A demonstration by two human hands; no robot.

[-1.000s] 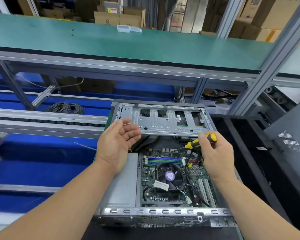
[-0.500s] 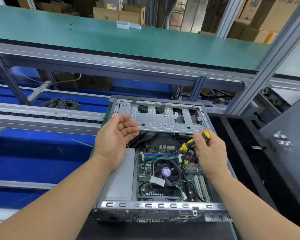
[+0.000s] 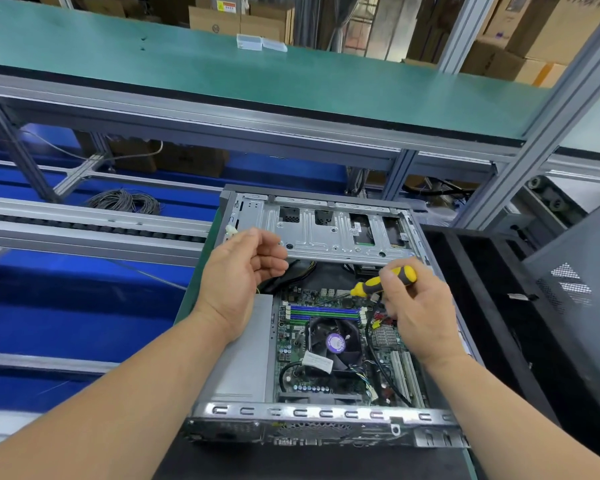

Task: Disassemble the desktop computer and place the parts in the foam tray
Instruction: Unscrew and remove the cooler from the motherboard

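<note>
The open computer case (image 3: pixel 326 341) lies flat on the worktop (image 3: pixel 187 296), its circuit board (image 3: pixel 340 344) bare. The right hand (image 3: pixel 420 317) grips a yellow-and-black screwdriver (image 3: pixel 385 280), its tip down by the board. The left hand (image 3: pixel 243 275) hovers with fingers loosely curled, holding nothing, beside the drive cage (image 3: pixel 326 230). That cage looks like stiff, thin sheet metal with sharp edges, best taken by its folded rim. The board seems fragile. Cables crowd it; the case walls leave little room, so parts probably lift straight up.
</note>
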